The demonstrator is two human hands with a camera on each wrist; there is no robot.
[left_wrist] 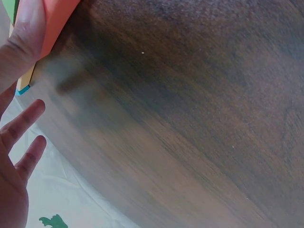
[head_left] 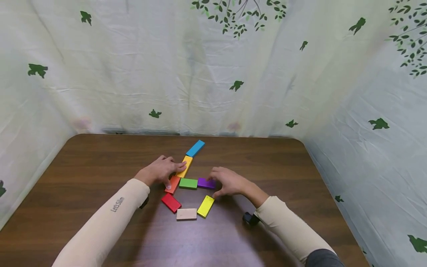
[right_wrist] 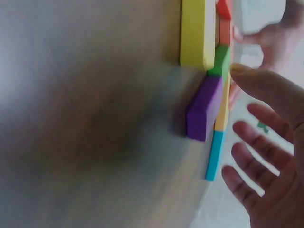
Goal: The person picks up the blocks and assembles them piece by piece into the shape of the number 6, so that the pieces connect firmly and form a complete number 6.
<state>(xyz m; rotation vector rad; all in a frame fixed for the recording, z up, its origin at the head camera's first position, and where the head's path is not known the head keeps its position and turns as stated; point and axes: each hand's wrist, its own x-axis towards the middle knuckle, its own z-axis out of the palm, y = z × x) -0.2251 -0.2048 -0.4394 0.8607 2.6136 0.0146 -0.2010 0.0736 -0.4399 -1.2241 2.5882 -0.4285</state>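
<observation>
In the head view my left hand (head_left: 159, 171) reaches over the upper left of a loop of flat blocks. Its thumb rests on the orange block (head_left: 174, 183) and its index fingertip on the amber block (head_left: 187, 161); the other fingers are spread in the left wrist view. My right hand (head_left: 230, 181) hovers at the right side, fingers loosely bent with nothing between them. Its fingertips overlap the end of the purple block (head_left: 204, 183), and the thumb is close to the top of the yellow block (head_left: 205, 206). A green block (head_left: 188, 184) lies between orange and purple.
A blue block (head_left: 195, 148) continues the line beyond the amber one. The red block (head_left: 171, 203) and pale wooden block (head_left: 186, 214) form the loop's near side. The brown table (head_left: 100, 167) ends at a white leaf-print curtain (head_left: 133, 74) behind and beside it.
</observation>
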